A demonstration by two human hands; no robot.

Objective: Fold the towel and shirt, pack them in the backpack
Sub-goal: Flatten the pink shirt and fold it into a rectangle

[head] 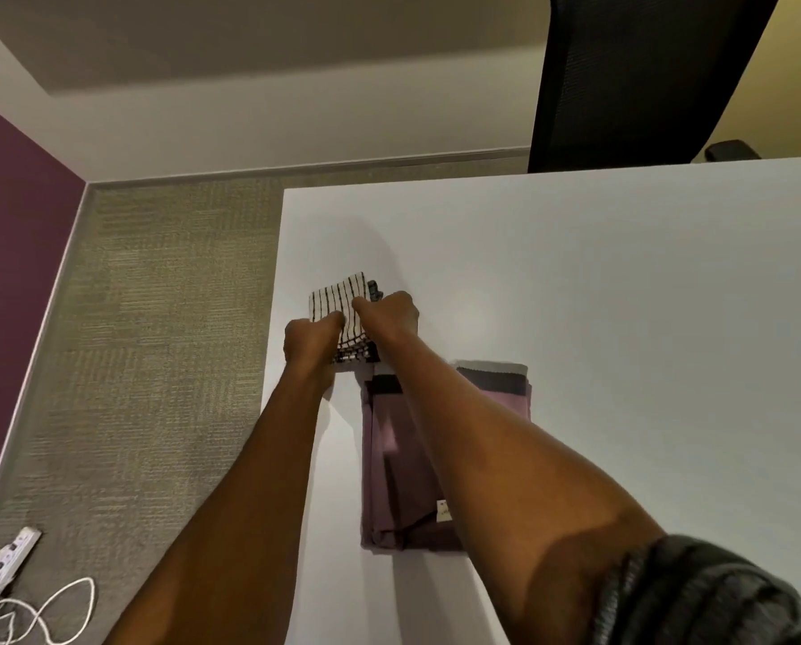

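Fingers [339,319] of left hand [307,342] and right hand [391,314] grip the striped towel [338,293].

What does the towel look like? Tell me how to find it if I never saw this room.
Start at the big white table and follow its left edge. There the left hand and right hand grip a small folded cloth, the towel. It is cream with thin dark stripes, while the shirt beside it is plain purple.
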